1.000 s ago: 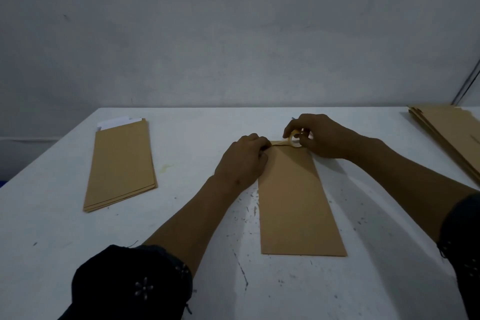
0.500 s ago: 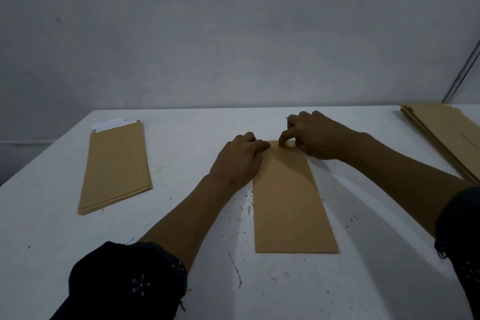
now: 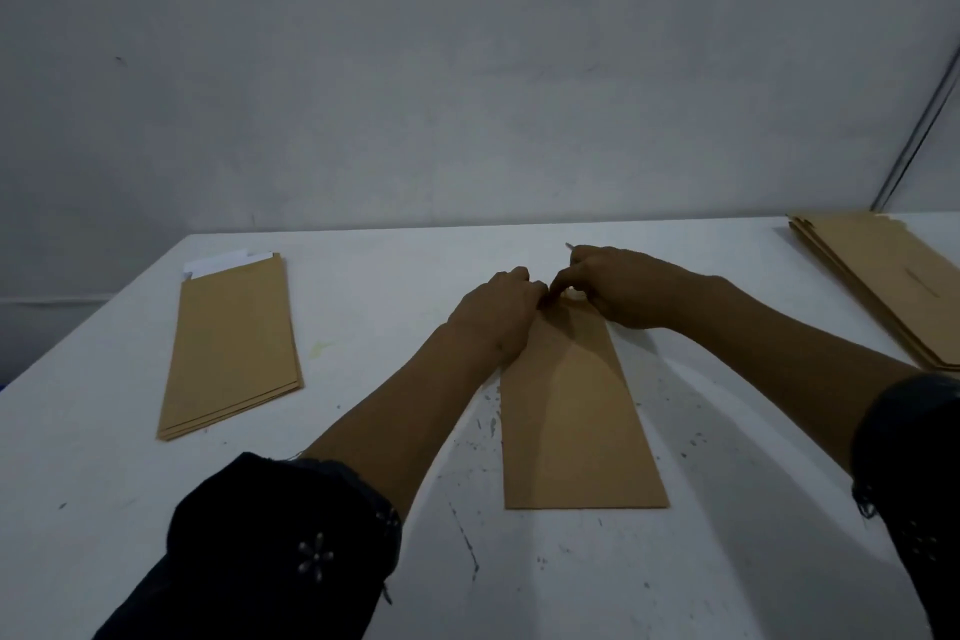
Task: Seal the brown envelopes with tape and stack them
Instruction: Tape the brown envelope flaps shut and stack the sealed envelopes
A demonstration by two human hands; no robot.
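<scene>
White worktop (image 3: 623, 577) carries one envelope (image 3: 576, 411); at its far end, left hand (image 3: 493, 312) and right hand (image 3: 623, 286) pinch something unclear; crooked tape could wrinkle the flap.

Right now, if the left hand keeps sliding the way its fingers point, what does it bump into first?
The left hand points up and to the right along the top end of the envelope. It would probably meet the right hand first, since their fingertips look almost touching there, though depth is hard to judge.
</scene>
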